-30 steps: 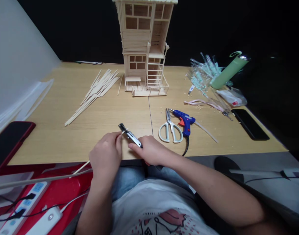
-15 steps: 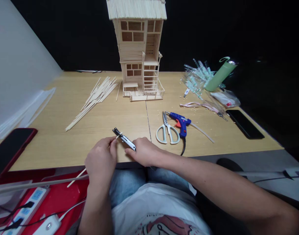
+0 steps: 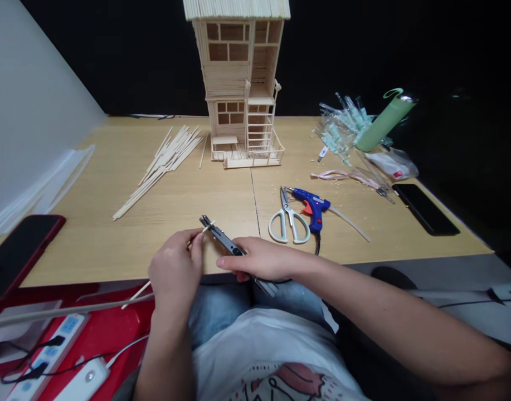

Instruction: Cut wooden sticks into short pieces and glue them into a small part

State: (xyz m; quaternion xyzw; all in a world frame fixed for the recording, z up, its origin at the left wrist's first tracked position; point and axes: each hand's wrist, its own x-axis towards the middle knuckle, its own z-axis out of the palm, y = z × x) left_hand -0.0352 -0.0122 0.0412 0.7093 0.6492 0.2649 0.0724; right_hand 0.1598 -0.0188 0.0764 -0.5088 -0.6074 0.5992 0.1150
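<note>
L hand (image 3: 175, 273) clamped on thin wood stick (image 3: 137, 294), fingers closed round it. Stick's long axis runs lower-left to upper-right, approx. diagonal; upper tip pokes past L fingers, at head of metal plier-type tool (image 3: 224, 239), looks touching. Lower end sticks out past counter (image 3: 92, 250) front edge, over red surface. R hand (image 3: 263, 259) clamped on tool body, fingers wrapped round it. Tool's long axis runs upper-left to lower-right, black head pointing up-left, away from person, crossing stick at an angle. Handle end pokes out below R hand, past counter edge, over lap. Exact tool type hard to tell. Both hands close together at front edge, not touching. Further back on counter: stick house model (image 3: 234, 67), loose stick pile (image 3: 163, 161). Right of R hand: scissors (image 3: 287, 209), blue glue gun (image 3: 314, 205).
</note>
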